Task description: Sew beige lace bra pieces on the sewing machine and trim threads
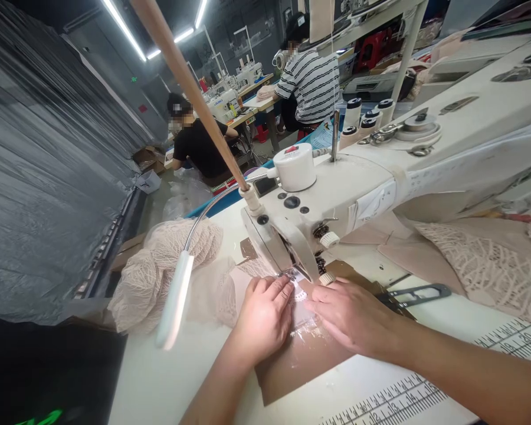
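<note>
1. My left hand (263, 319) lies flat, fingers together, pressing the lace (299, 295) at frame centre.
2. My right hand (349, 313) lies flat beside it, fingers together, under the machine (336, 195).

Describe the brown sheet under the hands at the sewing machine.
The brown sheet looks like flat, matte card or paper. It lies on the white table under the needle area of the sewing machine, one corner toward the camera. Both the left hand and right hand press down on a small lacy white piece lying on it.
</note>
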`<state>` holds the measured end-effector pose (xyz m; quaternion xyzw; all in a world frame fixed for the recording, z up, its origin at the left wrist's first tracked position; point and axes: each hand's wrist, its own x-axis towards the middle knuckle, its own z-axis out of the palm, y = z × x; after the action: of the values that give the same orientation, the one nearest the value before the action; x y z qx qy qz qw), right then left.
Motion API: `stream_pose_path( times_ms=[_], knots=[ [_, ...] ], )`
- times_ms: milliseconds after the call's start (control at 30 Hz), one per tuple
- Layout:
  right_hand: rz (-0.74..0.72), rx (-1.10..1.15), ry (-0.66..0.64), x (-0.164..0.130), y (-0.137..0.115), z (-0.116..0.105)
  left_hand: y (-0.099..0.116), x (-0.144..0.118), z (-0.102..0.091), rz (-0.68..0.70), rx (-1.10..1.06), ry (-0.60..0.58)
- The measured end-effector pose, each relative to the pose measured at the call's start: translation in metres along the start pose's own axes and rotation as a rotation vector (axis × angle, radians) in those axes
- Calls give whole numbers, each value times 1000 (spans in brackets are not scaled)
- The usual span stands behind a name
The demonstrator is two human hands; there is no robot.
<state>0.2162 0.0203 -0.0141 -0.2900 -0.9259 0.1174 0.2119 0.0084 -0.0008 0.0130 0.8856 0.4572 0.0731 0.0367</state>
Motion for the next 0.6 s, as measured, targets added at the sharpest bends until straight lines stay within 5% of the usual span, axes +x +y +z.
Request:
stream_pose_path(
  times_ms=[267, 600],
  knots=[
    [96, -108, -52, 13, -5, 6, -8, 2, 1, -65, 55, -20],
    [126, -43, -72, 17, -5, 6, -18, -2, 12, -155, 55, 92]
  ],
)
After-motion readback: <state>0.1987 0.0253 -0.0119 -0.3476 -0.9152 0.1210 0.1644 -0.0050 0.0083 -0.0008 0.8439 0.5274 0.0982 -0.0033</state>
